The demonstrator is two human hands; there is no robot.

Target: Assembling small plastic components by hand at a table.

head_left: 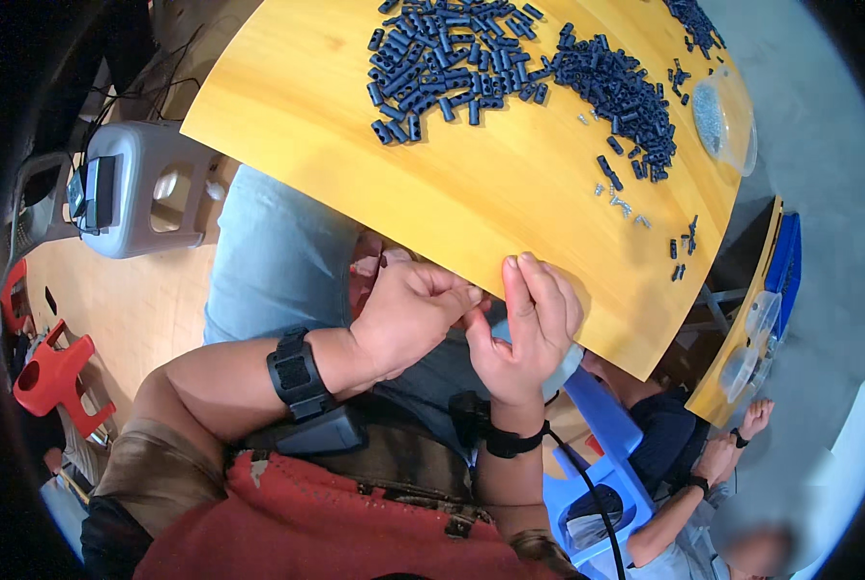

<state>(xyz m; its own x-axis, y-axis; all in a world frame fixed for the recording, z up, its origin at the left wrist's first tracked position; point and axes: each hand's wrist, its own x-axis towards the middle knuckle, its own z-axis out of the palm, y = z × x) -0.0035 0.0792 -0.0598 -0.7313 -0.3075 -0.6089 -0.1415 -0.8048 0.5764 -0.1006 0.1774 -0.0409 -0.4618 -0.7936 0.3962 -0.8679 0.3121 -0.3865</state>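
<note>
At the near edge of the yellow tabletop (355, 184), my left hand (408, 314) is closed, its thumb and fingertips pinched together. Whatever lies in that pinch is hidden or too small to make out. My right hand (531, 333) is close beside it, its fingers stretched out over the table edge and its thumb near the left fingertips. A pile of black tubular plastic pieces with holes (447, 63) is spread farther back. To its right is a denser heap of smaller black pieces (626, 97). Several small silver screws (621, 205) lie nearer my right hand.
A clear dish of small silver parts (711, 118) sits at the table's right edge. A few loose black pieces (679, 256) lie near the right corner. A grey stool (128, 184) stands left, a red stool (60, 377) beyond it. Another person (689, 493) sits lower right.
</note>
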